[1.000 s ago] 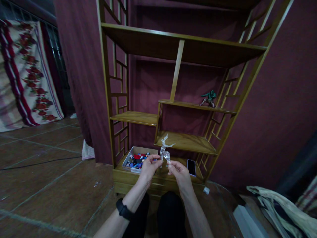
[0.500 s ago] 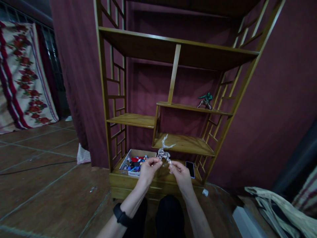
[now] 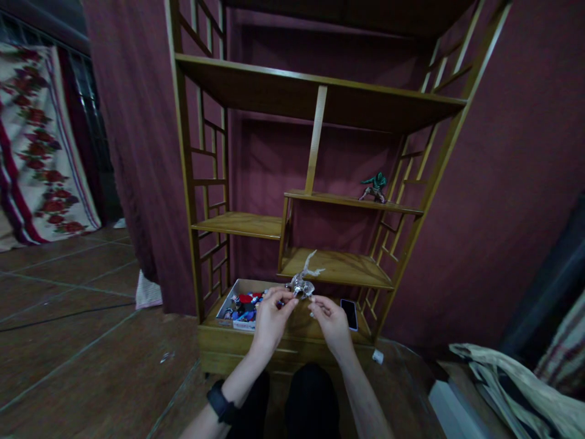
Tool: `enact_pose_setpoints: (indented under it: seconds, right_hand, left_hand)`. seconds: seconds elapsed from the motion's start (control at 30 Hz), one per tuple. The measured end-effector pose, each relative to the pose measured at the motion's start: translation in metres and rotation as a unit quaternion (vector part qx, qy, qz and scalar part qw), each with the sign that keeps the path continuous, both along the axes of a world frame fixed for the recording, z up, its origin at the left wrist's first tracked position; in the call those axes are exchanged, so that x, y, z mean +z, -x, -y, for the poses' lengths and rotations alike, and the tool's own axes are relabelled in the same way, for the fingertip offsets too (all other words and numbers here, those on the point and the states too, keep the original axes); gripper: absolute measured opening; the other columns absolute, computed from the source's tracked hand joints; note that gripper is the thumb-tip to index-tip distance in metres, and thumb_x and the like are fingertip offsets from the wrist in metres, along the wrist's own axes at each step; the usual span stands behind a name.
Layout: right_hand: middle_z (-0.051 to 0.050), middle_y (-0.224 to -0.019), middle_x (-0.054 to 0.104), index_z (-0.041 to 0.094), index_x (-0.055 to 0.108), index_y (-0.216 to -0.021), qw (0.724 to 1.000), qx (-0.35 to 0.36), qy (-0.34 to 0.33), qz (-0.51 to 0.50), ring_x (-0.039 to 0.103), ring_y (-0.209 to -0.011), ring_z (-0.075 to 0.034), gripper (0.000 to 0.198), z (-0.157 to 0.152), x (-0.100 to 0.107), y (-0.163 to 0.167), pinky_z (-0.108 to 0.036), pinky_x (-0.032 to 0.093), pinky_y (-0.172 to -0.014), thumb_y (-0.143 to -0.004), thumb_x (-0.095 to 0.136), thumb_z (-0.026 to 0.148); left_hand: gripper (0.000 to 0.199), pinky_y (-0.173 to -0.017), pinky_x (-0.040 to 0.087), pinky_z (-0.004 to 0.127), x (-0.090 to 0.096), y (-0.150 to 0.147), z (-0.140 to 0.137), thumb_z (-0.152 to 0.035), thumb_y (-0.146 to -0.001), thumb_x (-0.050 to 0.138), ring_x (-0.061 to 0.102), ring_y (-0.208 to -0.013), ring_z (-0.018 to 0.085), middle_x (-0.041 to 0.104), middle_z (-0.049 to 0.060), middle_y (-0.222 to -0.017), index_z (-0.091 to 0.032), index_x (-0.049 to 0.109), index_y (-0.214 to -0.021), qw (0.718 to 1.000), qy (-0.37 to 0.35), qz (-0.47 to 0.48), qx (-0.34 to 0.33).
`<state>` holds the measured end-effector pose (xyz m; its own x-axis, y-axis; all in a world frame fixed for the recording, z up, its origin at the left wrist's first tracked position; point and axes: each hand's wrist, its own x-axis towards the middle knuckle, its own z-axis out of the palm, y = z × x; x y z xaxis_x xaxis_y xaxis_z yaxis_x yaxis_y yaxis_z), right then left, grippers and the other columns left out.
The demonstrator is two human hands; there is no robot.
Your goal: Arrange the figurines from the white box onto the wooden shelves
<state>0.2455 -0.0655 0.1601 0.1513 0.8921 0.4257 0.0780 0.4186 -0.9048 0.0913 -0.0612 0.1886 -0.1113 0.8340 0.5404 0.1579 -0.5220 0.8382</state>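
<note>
A clear, glassy deer figurine (image 3: pixel 301 284) with tall antlers is held up between my two hands, in front of the low shelf. My left hand (image 3: pixel 274 308) pinches its lower left part between thumb and fingertips. On the other side, my right hand (image 3: pixel 329 317) has its fingertips closed on a lower right part, perhaps a leg. Just behind my left hand stands an open box (image 3: pixel 228 292) filled with small colourful figures. A dark-screened phone (image 3: pixel 350 314) lies beyond my right hand on the cabinet's bottom board.
The wooden display shelf (image 3: pixel 256 224) rises ahead with stepped boards and lattice sides. A green-topped figure (image 3: pixel 375 186) crouches on its right middle board. A small white object (image 3: pixel 378 356) lies by the right foot, and folded cloth (image 3: pixel 503 372) sits at the right.
The deer figurine has tilted slightly in my fingers, its antlers leaning further right. Both hands keep their pinch on it. The view has shifted a little.
</note>
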Motion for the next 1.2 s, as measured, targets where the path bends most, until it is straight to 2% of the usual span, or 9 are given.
enact_pose_setpoints:
  seconds: [0.2, 0.33, 0.5, 0.73, 0.97, 1.2]
  right_hand:
    - [-0.006, -0.081, 0.069, 0.017, 0.068, -0.091, 1.0, -0.004, -0.02, -0.001, 0.063, -0.07, -0.018, 0.029, 0.002, 0.006, -0.002, -0.032, 0.054, -0.064, -0.071, 0.062, 0.037]
    - [-0.006, -0.081, 0.069, 0.018, 0.068, -0.089, 0.999, -0.012, -0.028, 0.011, 0.063, -0.07, -0.018, 0.027, 0.003, 0.015, -0.006, -0.03, 0.054, -0.063, -0.07, 0.063, 0.036]
    - [-0.006, -0.081, 0.068, 0.018, 0.068, -0.091, 0.998, -0.02, -0.047, 0.034, 0.062, -0.071, -0.018, 0.025, 0.003, 0.03, -0.011, -0.03, 0.052, -0.065, -0.072, 0.061, 0.034]
    - [-0.005, -0.08, 0.067, 0.02, 0.068, -0.091, 0.992, -0.039, -0.081, 0.09, 0.06, -0.07, -0.017, 0.022, 0.014, 0.063, -0.017, -0.027, 0.05, -0.066, -0.075, 0.057, 0.031]
    - [-0.004, -0.078, 0.067, 0.02, 0.068, -0.091, 0.99, -0.041, -0.083, 0.104, 0.059, -0.068, -0.015, 0.022, 0.021, 0.084, -0.025, -0.026, 0.049, -0.065, -0.076, 0.056, 0.029]
    - [-0.004, -0.08, 0.067, 0.02, 0.068, -0.091, 0.988, -0.033, -0.095, 0.119, 0.06, -0.07, -0.015, 0.021, 0.03, 0.088, -0.024, -0.025, 0.049, -0.066, -0.076, 0.056, 0.028]
  left_hand:
    - [0.01, -0.079, 0.043, 0.032, 0.005, -0.002, -0.003, -0.027, -0.063, 0.068, 0.057, -0.092, 0.023, 0.064, 0.007, -0.089, -0.02, 0.069, -0.069, 1.0, -0.001, -0.006, -0.007]
    - [0.01, -0.076, 0.044, 0.03, 0.009, -0.008, -0.012, -0.026, -0.062, 0.069, 0.06, -0.083, 0.021, 0.067, 0.007, -0.086, -0.019, 0.068, -0.069, 1.0, 0.014, 0.02, -0.016]
    - [0.014, -0.069, 0.045, 0.027, 0.022, -0.019, -0.021, -0.026, -0.058, 0.071, 0.06, -0.071, 0.017, 0.068, 0.006, -0.078, -0.016, 0.067, -0.067, 0.994, 0.053, 0.073, -0.067]
    - [0.024, -0.055, 0.041, 0.021, 0.039, -0.032, -0.031, -0.028, -0.055, 0.074, 0.054, -0.057, 0.011, 0.066, 0.003, -0.067, -0.013, 0.066, -0.073, 0.969, 0.111, 0.149, -0.162]
    - [0.027, -0.054, 0.043, 0.022, 0.052, -0.046, -0.039, -0.032, -0.055, 0.074, 0.054, -0.055, 0.011, 0.065, 0.004, -0.064, -0.012, 0.066, -0.072, 0.957, 0.125, 0.167, -0.2]
    - [0.027, -0.056, 0.045, 0.021, 0.055, -0.055, -0.032, -0.03, -0.053, 0.076, 0.057, -0.057, 0.011, 0.067, 0.005, -0.067, -0.012, 0.067, -0.071, 0.947, 0.14, 0.197, -0.213]
